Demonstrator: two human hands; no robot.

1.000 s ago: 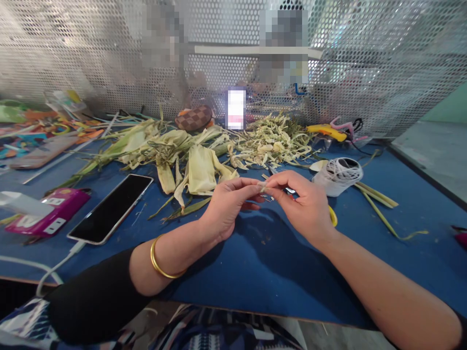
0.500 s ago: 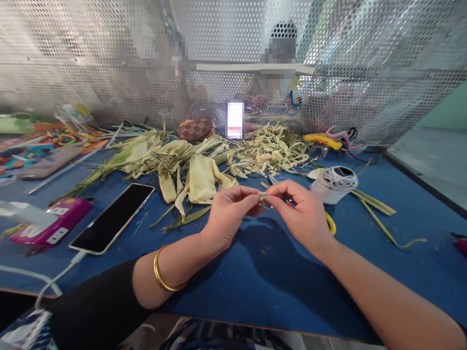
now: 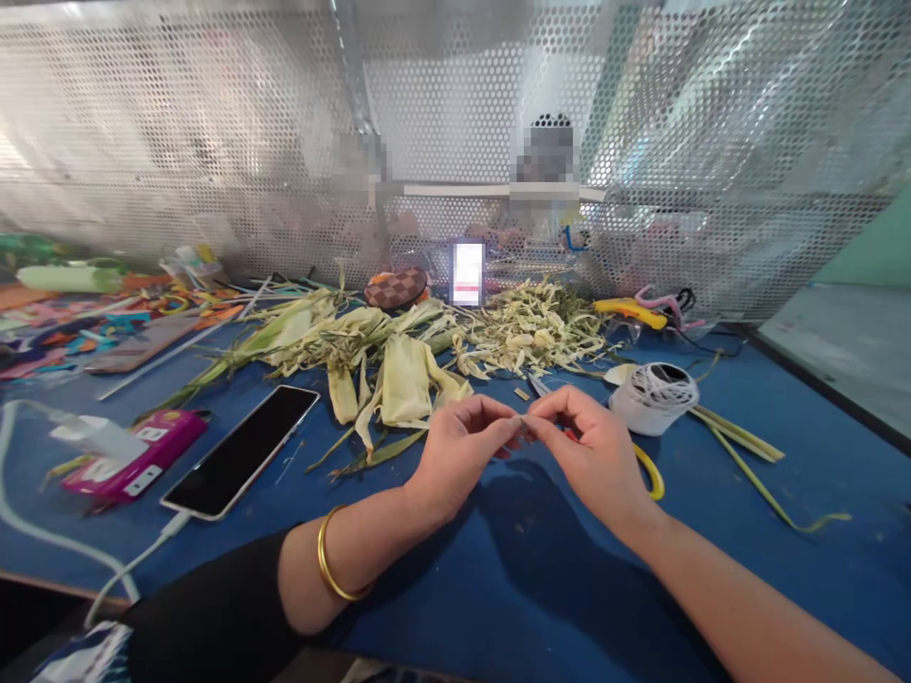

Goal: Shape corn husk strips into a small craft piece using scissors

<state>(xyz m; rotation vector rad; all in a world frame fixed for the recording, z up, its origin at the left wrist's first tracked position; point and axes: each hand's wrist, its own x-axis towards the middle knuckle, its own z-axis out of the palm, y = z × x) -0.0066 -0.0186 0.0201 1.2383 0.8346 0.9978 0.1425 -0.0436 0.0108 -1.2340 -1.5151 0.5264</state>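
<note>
Fingertip work on a small piece (image 3: 524, 425). The piece lies where the two hands meet, raised above the blue bench (image 3: 462, 598); the fingertips cover most of it, so its shape and material cannot be told with certainty. The left hand (image 3: 455, 451) and the right hand (image 3: 594, 460) each grasp it in a grip of thumb and forefinger, the tips nearly touching. For sound execution, both pinches should probably remain light and close together, so that so slight a piece neither tears nor slips. Just right of the right grip lies a yellow loop (image 3: 651, 474), partly hidden by that hand; beyond it stand a spool of white thread (image 3: 659, 398) and some stalk strips (image 3: 740, 436). Behind the grips lie broad pale leaves (image 3: 405, 379) and a shredded heap (image 3: 530, 327); well to their left, a phone (image 3: 242, 455). Compared with one second earlier, both hands and bench contents sit lower in view, more of the perforated panel (image 3: 455, 114) shows, and less of the piece is exposed between the fingertips.
</note>
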